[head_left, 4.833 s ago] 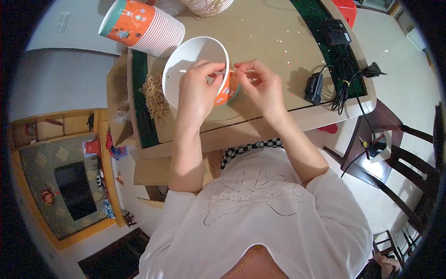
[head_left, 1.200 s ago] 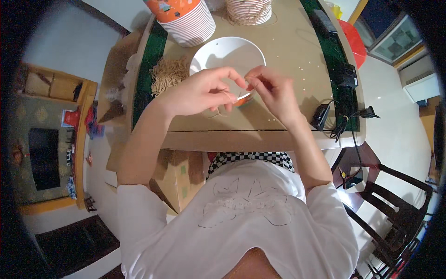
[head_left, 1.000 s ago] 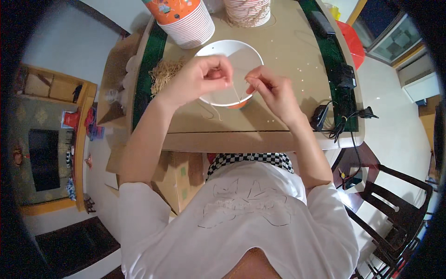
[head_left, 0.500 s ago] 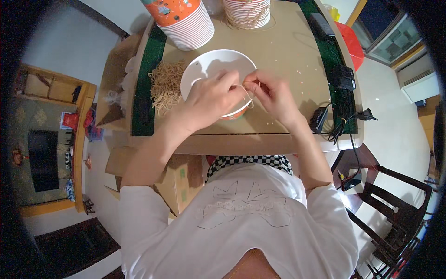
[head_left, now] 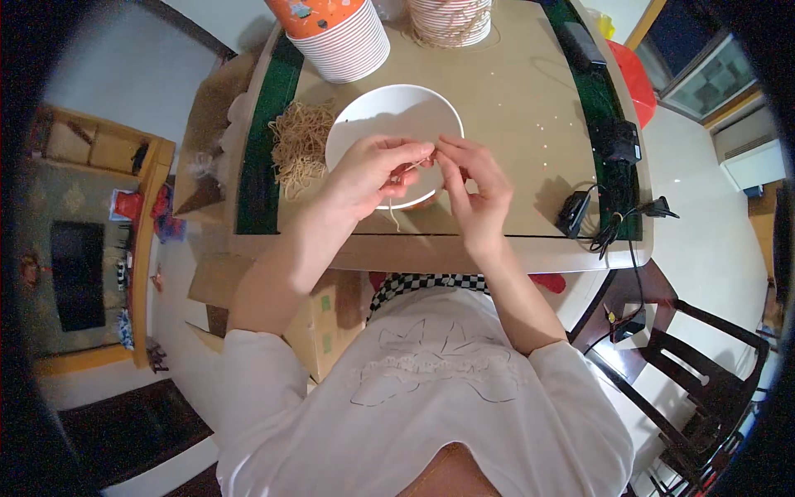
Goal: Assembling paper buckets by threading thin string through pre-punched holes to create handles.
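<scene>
White shirt (head_left: 439, 381): nearest, with a dark line drawing across its front; black-and-white checked cloth (head_left: 431, 284) shows beyond it.
Cardboard box (head_left: 319, 335): low on the left, below the near edge of the desk (head_left: 497, 91).
Left hand (head_left: 368, 178): over the near-left part of the bucket's rim, its grip clamped on a thin tan cord (head_left: 393, 214) between thumb and fingers.
Cord: partly hidden by the fingers; one loose end hangs beneath the left hand toward the near edge.
Right hand (head_left: 476, 182): just right of the left hand, fingertips close to the left ones; I cannot tell whether its grip is clamped on the cord.
Paper bucket (head_left: 389, 112): on the desk behind the hands, white inside, orange outside, its mouth tilted toward the near side.
Black adapter (head_left: 573, 213): near right corner, beside bundled black cable (head_left: 611, 232).
Cord heap (head_left: 300, 145): tangled, just left of the bucket.
Pale specks (head_left: 543, 128): scattered right of the bucket.
Orange bucket stack (head_left: 348, 45): far left, nested and leaning.
Second stack (head_left: 451, 21): far middle, pale striped rims, cord draped over it.
</scene>
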Motion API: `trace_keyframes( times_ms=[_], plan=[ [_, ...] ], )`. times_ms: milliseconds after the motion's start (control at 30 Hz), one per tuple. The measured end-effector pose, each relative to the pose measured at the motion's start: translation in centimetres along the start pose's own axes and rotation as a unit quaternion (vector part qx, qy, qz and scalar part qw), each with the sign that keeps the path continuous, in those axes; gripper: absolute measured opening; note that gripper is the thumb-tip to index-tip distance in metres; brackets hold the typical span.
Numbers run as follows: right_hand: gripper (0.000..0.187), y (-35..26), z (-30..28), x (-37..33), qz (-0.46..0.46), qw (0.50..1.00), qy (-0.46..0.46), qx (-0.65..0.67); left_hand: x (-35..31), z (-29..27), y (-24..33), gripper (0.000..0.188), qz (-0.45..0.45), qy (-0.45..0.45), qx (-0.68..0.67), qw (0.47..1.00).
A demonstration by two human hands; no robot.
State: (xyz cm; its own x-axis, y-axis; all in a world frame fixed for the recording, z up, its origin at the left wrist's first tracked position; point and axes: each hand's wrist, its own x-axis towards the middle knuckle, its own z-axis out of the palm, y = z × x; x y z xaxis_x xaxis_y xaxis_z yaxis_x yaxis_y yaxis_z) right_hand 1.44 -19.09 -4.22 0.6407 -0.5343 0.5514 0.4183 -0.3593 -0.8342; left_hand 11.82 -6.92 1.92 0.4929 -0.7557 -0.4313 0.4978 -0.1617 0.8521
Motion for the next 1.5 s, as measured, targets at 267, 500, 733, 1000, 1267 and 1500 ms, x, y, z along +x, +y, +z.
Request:
trace_keyframes(
  times_ms=[267,500,733,1000,1267,1500],
  plan=[
    [0.02,-0.9,-0.5,-0.4,0.029,0.999,-0.021,-0.03,-0.5,0.7,-0.2,0.015,0.069,0.09,0.147,0.983],
    [0.007,-1.6,-1.2,0.7,0.161,0.981,-0.071,0.078,-1.7,1.6,-0.7,0.017,0.227,0.142,0.363,0.893],
    [0.006,-0.5,-0.5,0.6,0.105,0.993,-0.047,0.041,-1.5,1.8,-1.6,0.015,0.295,0.185,0.334,0.876],
    [0.013,-1.3,-0.6,0.5,0.126,0.989,-0.069,0.022,-1.0,2.2,-2.1,0.008,0.338,0.215,0.334,0.853],
    [0.008,-1.1,-0.4,0.1,0.1,0.994,-0.052,-0.005,-1.2,3.2,-2.3,0.008,0.342,0.235,0.311,0.855],
    [0.01,-1.6,-0.1,0.1,0.093,0.994,-0.035,-0.036,-1.3,3.3,-2.1,0.008,0.352,0.233,0.33,0.844]
  ],
)
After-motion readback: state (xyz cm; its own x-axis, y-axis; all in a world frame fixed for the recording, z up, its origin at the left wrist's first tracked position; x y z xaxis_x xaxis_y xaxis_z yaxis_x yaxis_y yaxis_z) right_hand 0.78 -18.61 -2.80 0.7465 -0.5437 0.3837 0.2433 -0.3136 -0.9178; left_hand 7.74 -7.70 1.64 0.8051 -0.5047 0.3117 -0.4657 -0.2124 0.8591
